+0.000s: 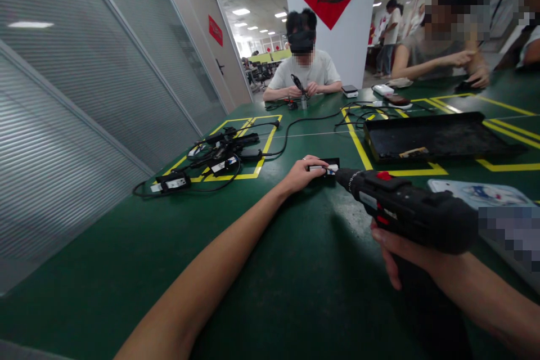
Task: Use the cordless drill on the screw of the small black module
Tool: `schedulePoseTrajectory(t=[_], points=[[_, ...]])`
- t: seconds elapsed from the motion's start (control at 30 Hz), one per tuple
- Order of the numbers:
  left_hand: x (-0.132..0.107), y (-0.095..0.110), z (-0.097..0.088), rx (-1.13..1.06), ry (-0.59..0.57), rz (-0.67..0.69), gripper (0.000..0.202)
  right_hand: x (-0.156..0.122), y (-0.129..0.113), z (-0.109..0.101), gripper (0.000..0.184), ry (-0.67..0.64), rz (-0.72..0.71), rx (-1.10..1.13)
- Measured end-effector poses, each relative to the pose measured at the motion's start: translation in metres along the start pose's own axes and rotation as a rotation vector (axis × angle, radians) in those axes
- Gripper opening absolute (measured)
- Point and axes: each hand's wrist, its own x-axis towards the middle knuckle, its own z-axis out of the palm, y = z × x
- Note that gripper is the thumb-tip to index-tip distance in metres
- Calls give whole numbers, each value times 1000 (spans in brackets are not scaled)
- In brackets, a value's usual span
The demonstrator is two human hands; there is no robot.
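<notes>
Head view: The worktop [295,270] carries a small black casing [332,162] with a white upper face, located forward of the wearer near the centre. The left hand [304,173] is closed on the left part of the black casing, fingers laid over its top, and holds it on the worktop. The right hand [399,244] is wrapped around the handle of a black power drill [405,202] with red accents. The drill is tilted, its chuck directed forward and left, with its front end at the right side of the black casing. Whether the bit touches a screw cannot be determined at this scale.

To the left, black adapters and cables [248,154] lie in and around an area marked with yellow tape [356,140]. To the right sits a shallow black tray [442,135] containing a small scrap [413,152]. A light-blue flat item [485,191] lies beyond the drill. Opposite, a seated co-worker [324,70] handles a dark part.
</notes>
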Motion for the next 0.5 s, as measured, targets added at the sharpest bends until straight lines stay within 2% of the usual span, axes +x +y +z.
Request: schedulePoseTrajectory(t=[0.1, 0.23, 0.5], points=[[0, -1, 0, -3, 1, 2, 26, -1, -1, 0, 32, 54, 1, -4], [0, -2, 0, -6, -2, 2, 28, 0, 0, -2, 25, -2, -3, -64], [0, -2, 0, -8, -4, 3, 28, -1, 0, -4, 30, -9, -4, -68]])
